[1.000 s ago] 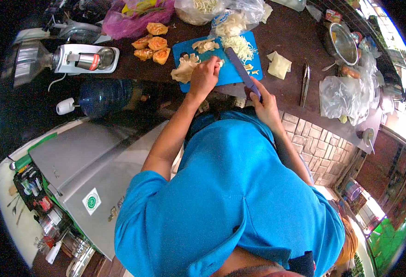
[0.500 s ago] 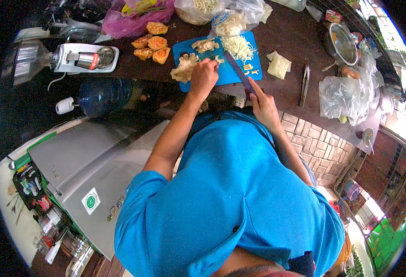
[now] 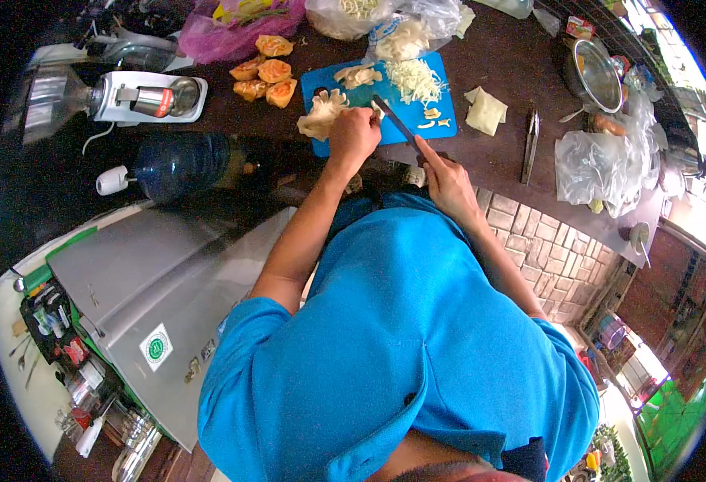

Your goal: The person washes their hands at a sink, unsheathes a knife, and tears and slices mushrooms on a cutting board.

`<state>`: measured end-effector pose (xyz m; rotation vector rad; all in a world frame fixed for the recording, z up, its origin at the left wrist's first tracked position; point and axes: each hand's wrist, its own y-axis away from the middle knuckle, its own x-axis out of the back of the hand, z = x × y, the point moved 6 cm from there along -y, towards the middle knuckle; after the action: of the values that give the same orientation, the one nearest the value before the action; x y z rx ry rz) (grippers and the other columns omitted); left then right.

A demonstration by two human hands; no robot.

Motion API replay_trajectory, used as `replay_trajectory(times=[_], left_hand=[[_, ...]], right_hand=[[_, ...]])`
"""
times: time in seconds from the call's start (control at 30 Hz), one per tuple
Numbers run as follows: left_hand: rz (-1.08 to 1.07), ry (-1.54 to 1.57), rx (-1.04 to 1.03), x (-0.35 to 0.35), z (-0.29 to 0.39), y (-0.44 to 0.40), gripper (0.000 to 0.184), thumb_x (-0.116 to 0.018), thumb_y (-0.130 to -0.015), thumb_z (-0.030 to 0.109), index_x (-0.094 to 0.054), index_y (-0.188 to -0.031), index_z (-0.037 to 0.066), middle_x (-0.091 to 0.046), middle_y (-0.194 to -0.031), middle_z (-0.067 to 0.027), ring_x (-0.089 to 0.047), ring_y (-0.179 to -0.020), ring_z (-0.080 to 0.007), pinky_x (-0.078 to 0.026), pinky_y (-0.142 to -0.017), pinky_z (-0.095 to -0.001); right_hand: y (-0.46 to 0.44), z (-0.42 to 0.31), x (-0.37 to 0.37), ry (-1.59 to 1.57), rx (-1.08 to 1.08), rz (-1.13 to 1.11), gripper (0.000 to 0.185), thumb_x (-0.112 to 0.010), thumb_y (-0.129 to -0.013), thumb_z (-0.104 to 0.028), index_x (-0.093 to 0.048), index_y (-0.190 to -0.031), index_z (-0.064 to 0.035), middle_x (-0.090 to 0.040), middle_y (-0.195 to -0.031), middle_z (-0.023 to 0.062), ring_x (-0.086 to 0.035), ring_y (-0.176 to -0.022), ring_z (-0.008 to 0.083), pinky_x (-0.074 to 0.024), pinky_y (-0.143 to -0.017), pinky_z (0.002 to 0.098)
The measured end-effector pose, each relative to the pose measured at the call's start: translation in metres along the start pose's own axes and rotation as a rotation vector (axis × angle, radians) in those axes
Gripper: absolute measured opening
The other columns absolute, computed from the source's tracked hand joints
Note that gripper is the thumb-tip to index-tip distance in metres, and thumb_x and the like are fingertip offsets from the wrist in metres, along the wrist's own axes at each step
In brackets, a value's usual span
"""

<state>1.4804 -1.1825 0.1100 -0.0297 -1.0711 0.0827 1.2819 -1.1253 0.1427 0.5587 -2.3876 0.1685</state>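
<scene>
2 hands [image 3: 354,138] [image 3: 452,186]; 1 knife [image 3: 399,124]; 1 blue board [image 3: 411,112]; 5 filled orange pieces [image 3: 275,71]

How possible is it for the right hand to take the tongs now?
Probably yes: the tongs lie to the right of the right hand, and nothing seems to block the way. But it holds the knife, which it would likely need to put down first.

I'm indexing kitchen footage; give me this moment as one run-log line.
left hand: holding pale food piece; right hand: holding knife; blade: beside left hand, over blue cutting board; pale shreds: piled on board
</scene>
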Motion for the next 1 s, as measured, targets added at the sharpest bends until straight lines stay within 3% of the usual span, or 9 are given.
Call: replay_trajectory(times=[0.17,0.3,0.37,1.0], left_hand=[[0.02,0.213,0.047,-0.003,-0.01,0.005,0.014,-0.068,-0.081,0.017,-0.071,-0.079,0.003,-0.066,-0.07,-0.0209,-0.066,-0.07,-0.0408,-0.051,-0.063,-0.0501],[0.057,0.149,0.04,-0.004,-0.012,0.011,0.013,-0.068,-0.081,0.016,-0.07,-0.077,0.004,-0.066,-0.073,-0.0194,-0.065,-0.071,-0.0409,-0.051,-0.063,-0.0496],[0.166,0.135,-0.066,-0.001,-0.009,0.014,0.014,-0.068,-0.081,0.016,-0.068,-0.075,0.004,-0.064,-0.073,-0.0174,-0.064,-0.071,-0.0405,-0.05,-0.063,-0.0495],[0.203,0.116,-0.058,0.004,-0.005,0.017,0.014,-0.068,-0.08,0.016,-0.066,-0.071,0.006,-0.062,-0.072,-0.0131,-0.063,-0.068,-0.037,-0.049,-0.06,-0.0484]], right_hand=[[0.003,0.002,-0.001,0.035,0.027,-0.014,0.056,-0.054,-0.091,-0.004,-0.045,-0.145,-0.0146,-0.069,-0.094,0.0233,-0.067,-0.082,0.0405,-0.0533,-0.074,0.0485],[0.005,0.008,-0.005,0.077,0.05,-0.027,0.062,-0.056,-0.088,-0.003,-0.043,-0.147,-0.0179,-0.068,-0.091,0.0223,-0.066,-0.077,0.0408,-0.0538,-0.07,0.051],[0.005,0.012,-0.007,0.076,0.058,-0.032,0.064,-0.056,-0.087,-0.004,-0.043,-0.147,-0.0187,-0.068,-0.09,0.0218,-0.066,-0.077,0.0407,-0.0541,-0.07,0.051],[-0.004,0.019,-0.017,0.134,0.068,-0.083,0.071,-0.056,-0.083,-0.003,-0.039,-0.149,-0.0218,-0.068,-0.094,0.0213,-0.066,-0.079,0.0408,-0.0551,-0.069,0.0514]])
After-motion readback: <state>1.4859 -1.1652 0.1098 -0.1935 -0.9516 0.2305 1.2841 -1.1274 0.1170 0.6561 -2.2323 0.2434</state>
